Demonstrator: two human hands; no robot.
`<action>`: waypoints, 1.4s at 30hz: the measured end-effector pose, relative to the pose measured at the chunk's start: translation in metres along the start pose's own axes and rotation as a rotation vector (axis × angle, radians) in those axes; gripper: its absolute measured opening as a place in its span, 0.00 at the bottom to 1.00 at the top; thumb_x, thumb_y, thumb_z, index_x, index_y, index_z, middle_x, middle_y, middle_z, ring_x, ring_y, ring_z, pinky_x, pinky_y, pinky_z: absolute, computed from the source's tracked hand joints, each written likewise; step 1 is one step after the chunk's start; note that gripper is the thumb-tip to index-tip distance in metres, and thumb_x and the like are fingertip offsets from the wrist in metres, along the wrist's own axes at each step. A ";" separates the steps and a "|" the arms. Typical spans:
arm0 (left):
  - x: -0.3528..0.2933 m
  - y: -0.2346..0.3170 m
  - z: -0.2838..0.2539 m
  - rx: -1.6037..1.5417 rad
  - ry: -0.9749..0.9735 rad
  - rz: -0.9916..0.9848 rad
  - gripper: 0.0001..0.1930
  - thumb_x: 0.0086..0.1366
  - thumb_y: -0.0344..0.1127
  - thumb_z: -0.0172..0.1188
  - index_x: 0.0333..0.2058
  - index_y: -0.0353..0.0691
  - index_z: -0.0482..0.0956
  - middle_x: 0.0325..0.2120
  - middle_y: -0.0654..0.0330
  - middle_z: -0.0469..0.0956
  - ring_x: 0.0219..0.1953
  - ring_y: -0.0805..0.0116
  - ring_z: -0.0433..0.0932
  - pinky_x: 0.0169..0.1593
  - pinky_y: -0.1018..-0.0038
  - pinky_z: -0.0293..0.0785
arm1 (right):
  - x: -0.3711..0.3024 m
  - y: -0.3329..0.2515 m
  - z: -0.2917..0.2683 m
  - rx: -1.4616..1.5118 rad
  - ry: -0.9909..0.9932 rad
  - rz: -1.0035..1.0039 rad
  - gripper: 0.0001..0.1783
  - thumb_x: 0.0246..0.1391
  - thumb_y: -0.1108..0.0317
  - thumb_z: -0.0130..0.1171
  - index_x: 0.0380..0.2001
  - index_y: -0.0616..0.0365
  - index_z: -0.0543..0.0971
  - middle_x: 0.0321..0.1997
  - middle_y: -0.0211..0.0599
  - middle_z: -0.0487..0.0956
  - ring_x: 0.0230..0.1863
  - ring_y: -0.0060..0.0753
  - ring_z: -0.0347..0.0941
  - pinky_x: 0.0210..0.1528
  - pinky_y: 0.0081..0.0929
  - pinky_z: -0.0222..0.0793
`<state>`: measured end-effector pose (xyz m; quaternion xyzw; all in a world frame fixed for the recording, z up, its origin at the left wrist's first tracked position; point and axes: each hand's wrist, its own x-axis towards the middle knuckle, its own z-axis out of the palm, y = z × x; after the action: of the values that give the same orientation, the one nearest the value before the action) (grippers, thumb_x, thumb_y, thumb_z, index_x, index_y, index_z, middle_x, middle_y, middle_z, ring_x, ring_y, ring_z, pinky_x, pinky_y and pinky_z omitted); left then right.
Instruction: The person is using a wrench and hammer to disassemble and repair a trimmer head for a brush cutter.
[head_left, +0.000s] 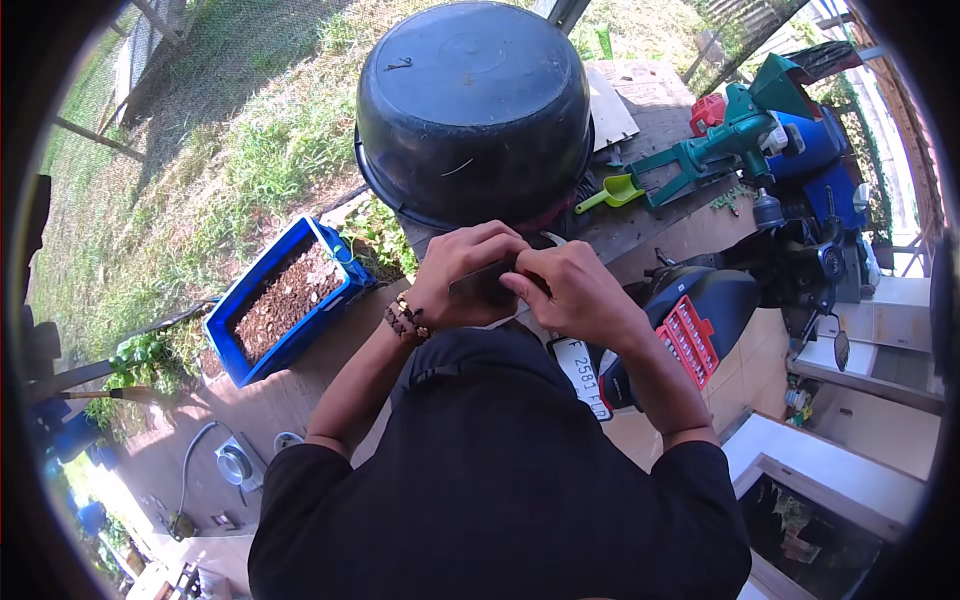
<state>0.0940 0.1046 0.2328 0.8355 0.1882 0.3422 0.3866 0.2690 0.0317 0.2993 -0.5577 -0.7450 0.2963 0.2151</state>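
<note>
My left hand (465, 277), with dark beaded bracelets at the wrist, is closed around something dark and flat that shows only in part. Right beside it, nearly touching, my right hand (568, 290) is closed too, its thumb and fingers pressed together at the same spot. What it grips is hidden behind the fingers; a thin pale curved piece (553, 239) shows just beyond its knuckles. Just past both hands, a large black plastic tub (475, 110) rests upside down on a wooden table (655, 95).
A lime-green scoop (612, 193) and a green machine with a hopper (735, 130) are on the table to the right. A motorcycle (700, 300) stands nearer, a red socket-set case (688, 340) on its seat. At left is a blue planter (225, 345) of brown chips.
</note>
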 end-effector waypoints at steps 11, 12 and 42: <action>-0.004 0.002 -0.002 -0.027 -0.024 -0.006 0.19 0.43 0.32 0.70 0.38 0.40 0.80 0.36 0.58 0.80 0.35 0.59 0.83 0.37 0.71 0.78 | 0.000 -0.017 -0.012 0.070 -0.055 0.117 0.10 0.55 0.69 0.65 0.28 0.67 0.77 0.24 0.51 0.78 0.27 0.53 0.78 0.29 0.37 0.69; -0.004 0.002 -0.002 -0.024 -0.024 -0.006 0.19 0.43 0.32 0.70 0.38 0.40 0.80 0.36 0.58 0.80 0.35 0.59 0.83 0.37 0.71 0.78 | -0.001 -0.013 -0.007 0.026 -0.031 0.096 0.11 0.55 0.69 0.66 0.28 0.67 0.78 0.23 0.50 0.78 0.26 0.50 0.78 0.29 0.37 0.70; 0.015 0.002 -0.008 -0.090 -0.137 -0.019 0.21 0.43 0.33 0.70 0.40 0.43 0.80 0.38 0.60 0.80 0.38 0.62 0.83 0.42 0.71 0.79 | -0.052 0.047 0.011 0.368 0.364 0.399 0.07 0.51 0.75 0.68 0.33 0.68 0.84 0.25 0.32 0.83 0.22 0.14 0.70 0.26 0.19 0.65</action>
<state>0.0986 0.1164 0.2442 0.8369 0.1536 0.2887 0.4390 0.3099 -0.0108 0.2598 -0.6881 -0.5042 0.3579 0.3798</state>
